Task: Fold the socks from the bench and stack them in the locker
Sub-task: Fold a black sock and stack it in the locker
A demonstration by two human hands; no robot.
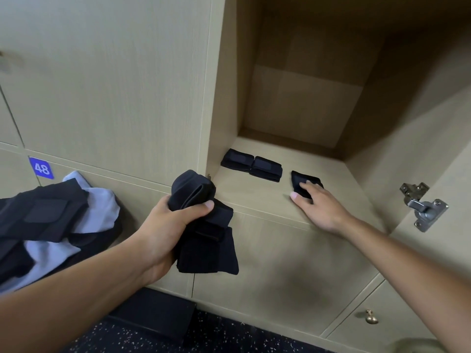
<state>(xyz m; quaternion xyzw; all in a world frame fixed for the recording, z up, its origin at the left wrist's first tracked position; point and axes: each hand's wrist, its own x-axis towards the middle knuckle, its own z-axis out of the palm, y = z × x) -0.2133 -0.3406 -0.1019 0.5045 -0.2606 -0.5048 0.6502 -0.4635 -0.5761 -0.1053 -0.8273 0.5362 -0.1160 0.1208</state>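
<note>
Nearest me, my left hand (165,225) is curled tight round a bundle of black socks (204,225), thumb across the top and the loose ends hanging below my fist, held in the air in front of the lower locker fronts and just short of the open locker's front edge. I judge this bundle is not yet folded, so it is the next piece of work. Off to the left, a heap of unfolded dark and pale blue socks (56,225) lies against the closed locker doors below the blue number plate (41,168); I cannot see the bench under it, but that heap tells me a good part of the task is left. Further in, my right hand (321,205) reaches over the front edge of the locker floor (254,192), fingers fairly straight and resting on a small folded black sock (303,184), which sits right of the middle; it looks to me like I am setting it down or pressing it flat, not gripping it. Beyond and to the left, near the left wall, two folded black pairs (251,165) lie side by side, touching, and apart from the one under my fingers. So three folded pieces are in, laid in a row and not yet stacked on each other.
</note>
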